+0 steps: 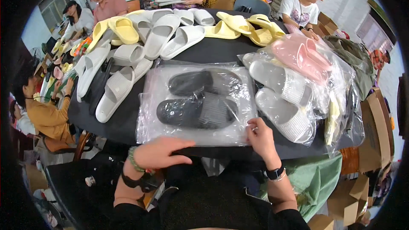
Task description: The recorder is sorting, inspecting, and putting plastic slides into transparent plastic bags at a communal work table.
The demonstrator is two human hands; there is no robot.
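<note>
Hands (pixel 158 153) (pixel 260 139) at near edge of bag (pixel 206 137)

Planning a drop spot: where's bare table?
Black tabletop shows between the clear plastic bag of black slippers and yellow slippers behind; also front left, between that bag and loose grey slippers. Crowded right side: bagged pink slippers, bagged grey slippers.

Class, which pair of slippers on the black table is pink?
The two slippers at the right, beyond the bagged pale grey pair. They alone are pink; others are grey, yellow or, like the centre pair, dark.
</note>
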